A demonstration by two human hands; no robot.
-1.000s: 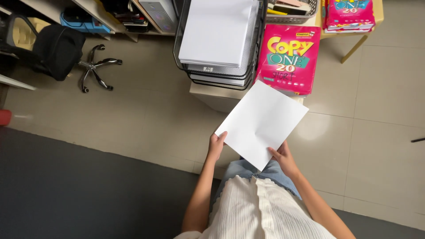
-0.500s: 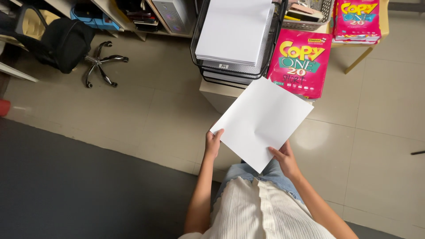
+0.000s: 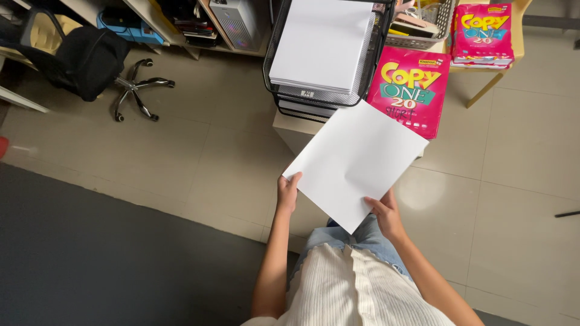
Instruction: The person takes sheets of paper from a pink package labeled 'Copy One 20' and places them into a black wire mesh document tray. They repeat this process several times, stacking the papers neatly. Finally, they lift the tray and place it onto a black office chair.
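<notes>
A blank white sheet of paper [image 3: 355, 162] is held flat in front of me, turned corner-down like a diamond. My left hand [image 3: 288, 192] pinches its left corner. My right hand [image 3: 385, 213] grips the lower right edge. Beyond the sheet, a black wire tray [image 3: 269, 66] holds a stack of white paper [image 3: 321, 43] on top of a pale box [image 3: 293, 131]. A pink ream package [image 3: 411, 89] leans next to that box.
A black office chair [image 3: 84, 60] with a star base stands at the upper left. Shelves with books and a blue box line the top edge. A second pink ream [image 3: 482, 33] lies on a yellow table at top right. Dark floor mat [image 3: 90, 259] at lower left, beige tiles elsewhere.
The view has shifted slightly, so the tray and reams sit higher and further right in frame. The sheet stays held in both hands, barely tilted differently.
</notes>
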